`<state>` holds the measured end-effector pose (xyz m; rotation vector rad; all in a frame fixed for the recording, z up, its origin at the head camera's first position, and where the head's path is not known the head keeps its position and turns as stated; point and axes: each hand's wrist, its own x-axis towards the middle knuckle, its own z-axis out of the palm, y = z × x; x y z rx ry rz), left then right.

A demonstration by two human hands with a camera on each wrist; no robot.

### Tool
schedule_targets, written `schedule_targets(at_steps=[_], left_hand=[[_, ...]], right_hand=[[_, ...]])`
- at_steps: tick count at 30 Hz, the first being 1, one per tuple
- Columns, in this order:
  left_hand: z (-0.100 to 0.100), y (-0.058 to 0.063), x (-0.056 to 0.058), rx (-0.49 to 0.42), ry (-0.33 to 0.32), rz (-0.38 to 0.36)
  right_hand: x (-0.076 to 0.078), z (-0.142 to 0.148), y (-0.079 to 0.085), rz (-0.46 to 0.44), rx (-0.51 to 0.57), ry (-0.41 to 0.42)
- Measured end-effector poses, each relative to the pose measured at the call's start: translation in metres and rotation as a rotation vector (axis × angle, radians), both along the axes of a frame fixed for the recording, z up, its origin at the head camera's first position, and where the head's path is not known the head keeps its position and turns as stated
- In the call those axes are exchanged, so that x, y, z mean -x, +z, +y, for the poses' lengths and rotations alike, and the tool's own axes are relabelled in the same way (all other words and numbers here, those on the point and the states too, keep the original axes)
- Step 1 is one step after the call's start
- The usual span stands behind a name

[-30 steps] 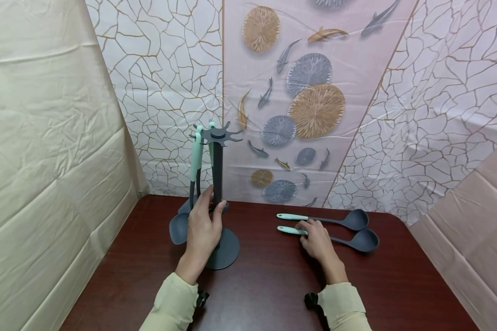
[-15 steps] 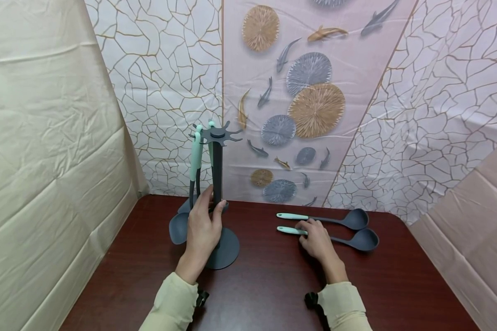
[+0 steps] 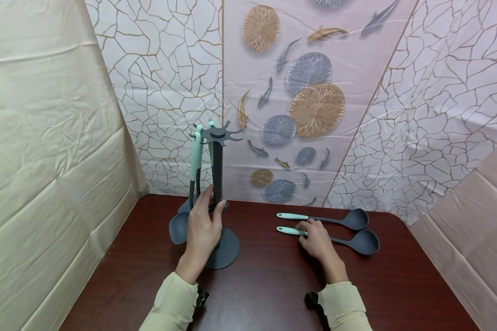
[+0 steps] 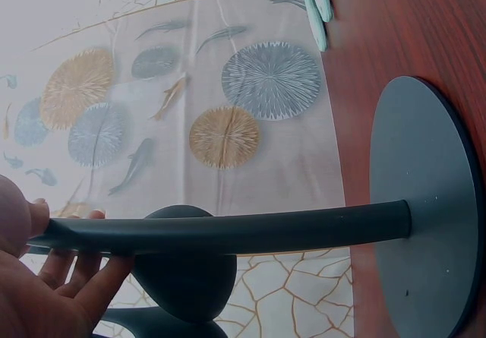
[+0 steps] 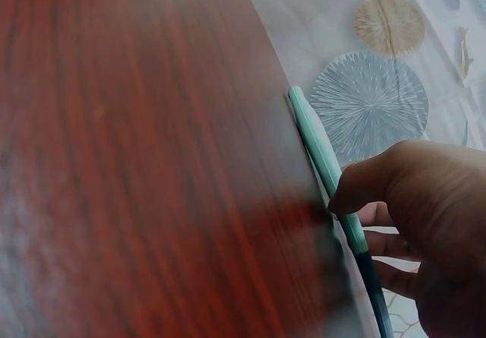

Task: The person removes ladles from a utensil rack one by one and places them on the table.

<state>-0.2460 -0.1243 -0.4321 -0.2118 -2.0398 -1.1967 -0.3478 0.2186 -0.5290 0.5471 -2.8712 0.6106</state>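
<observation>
My left hand [image 3: 203,230] holds the post of a dark grey utensil stand [image 3: 217,170]; its fingers and thumb lie around the post in the left wrist view. Several mint-handled utensils [image 3: 196,161] hang from the stand's left side, one with a broad dark head [image 3: 179,228]. My right hand [image 3: 318,241] pinches the mint handle of the nearer ladle [image 3: 365,242], which lies on the table. In the right wrist view the thumb presses one side of that handle [image 5: 323,152], with fingers behind it. Just beyond lies a second, similar ladle [image 3: 356,219].
The stand's round base [image 3: 228,250] rests on the dark red wooden table [image 3: 257,285]. A patterned cloth [image 3: 248,174] with fish hangs behind the table's back edge. Pale cloth [image 3: 58,184] borders the left side, and more cloth [image 3: 476,220] stands at the right.
The nearer ladle's bowl has shifted very slightly toward me, away from the farther ladle. My left hand and the stand have stayed in place.
</observation>
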Motion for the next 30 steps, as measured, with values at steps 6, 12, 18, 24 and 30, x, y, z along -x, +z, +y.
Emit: schedule_targets(at_steps=[6,12,18,24,30], left_hand=[[0.001,-0.001,0.0,-0.001,0.001,-0.01],[0.002,-0.001,-0.001,0.01,0.013,-0.015],[0.001,0.001,-0.002,0.011,0.004,-0.011],[0.0,0.002,-0.003,0.023,-0.001,-0.024],[-0.001,0.002,-0.003,0.036,0.009,-0.018]], right_hand=[[0.0,0.002,0.0,-0.016,-0.012,0.012],[-0.001,0.005,0.009,0.017,0.004,0.036],[-0.006,-0.001,0.026,0.076,0.02,0.043],[-0.012,-0.008,0.044,0.123,0.025,0.036],[-0.018,-0.011,0.057,0.136,0.037,0.021]])
